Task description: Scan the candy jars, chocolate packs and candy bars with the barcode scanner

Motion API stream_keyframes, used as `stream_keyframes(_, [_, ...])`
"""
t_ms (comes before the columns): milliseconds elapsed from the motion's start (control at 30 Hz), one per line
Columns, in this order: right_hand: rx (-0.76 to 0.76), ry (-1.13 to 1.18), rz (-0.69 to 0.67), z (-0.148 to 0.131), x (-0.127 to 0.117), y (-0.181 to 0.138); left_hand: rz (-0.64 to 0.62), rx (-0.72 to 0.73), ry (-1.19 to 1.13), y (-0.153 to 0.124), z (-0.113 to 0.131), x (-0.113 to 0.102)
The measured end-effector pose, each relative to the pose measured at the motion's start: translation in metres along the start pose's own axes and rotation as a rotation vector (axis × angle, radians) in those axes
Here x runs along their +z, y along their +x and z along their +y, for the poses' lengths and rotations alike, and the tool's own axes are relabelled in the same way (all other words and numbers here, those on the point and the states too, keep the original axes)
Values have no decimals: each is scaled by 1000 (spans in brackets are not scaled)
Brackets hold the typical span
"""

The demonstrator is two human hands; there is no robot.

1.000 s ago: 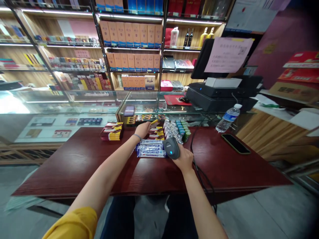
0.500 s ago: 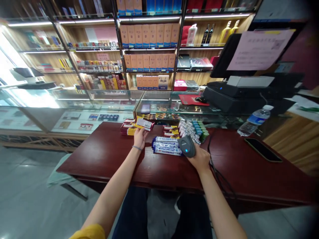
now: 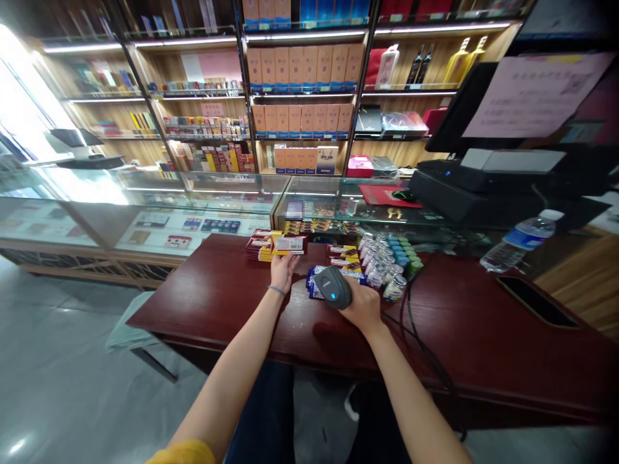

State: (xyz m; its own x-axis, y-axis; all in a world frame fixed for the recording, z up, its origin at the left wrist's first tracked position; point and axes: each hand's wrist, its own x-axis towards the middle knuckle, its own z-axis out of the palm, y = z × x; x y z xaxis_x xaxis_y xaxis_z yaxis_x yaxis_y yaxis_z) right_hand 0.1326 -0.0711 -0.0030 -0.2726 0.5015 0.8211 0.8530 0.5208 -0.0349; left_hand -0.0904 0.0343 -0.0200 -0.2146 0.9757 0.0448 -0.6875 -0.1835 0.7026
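My left hand (image 3: 283,272) grips a yellow and dark red chocolate bar (image 3: 289,244), its white barcode label facing me. Just left of it lies a stack of similar bars (image 3: 258,246) on the dark red table. My right hand (image 3: 362,304) is wrapped round a dark grey barcode scanner (image 3: 333,287) with a blue light, its head turned toward the bar. Under the scanner, blue and white packets (image 3: 314,277) are partly hidden. More yellow and red bars (image 3: 342,252) lie behind them, beside rows of small bottles (image 3: 387,261) with white, blue and green wrapping.
A black cable (image 3: 416,322) runs across the table (image 3: 213,303). To the right are a water bottle (image 3: 522,241) and a phone (image 3: 536,301). A glass display counter (image 3: 232,193) borders the far side, with a register (image 3: 449,193) on it. A stool (image 3: 128,328) stands at left.
My right hand has moved the scanner left, closer to the chocolate bar and over the blue packets. The bar in my left hand has turned more level. The view has shifted slightly left.
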Motion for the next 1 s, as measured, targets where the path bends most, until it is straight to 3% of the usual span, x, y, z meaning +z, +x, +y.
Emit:
stream_keyframes(300, [-35, 24, -8, -7, -2, -3, 58, -42, -34, 2, 2, 3])
stream_keyframes(667, [-95, -5, 74, -5, -3, -6, -14, -1, -2, 0, 0, -2])
stream_keyframes(867, [-73, -15, 102, 6, -3, -12, 8, 115, 85, -4, 9, 5])
stream_keyframes(1000, [-59, -22, 118, 8, -5, -14, 7, 254, 237, 6, 32, 5])
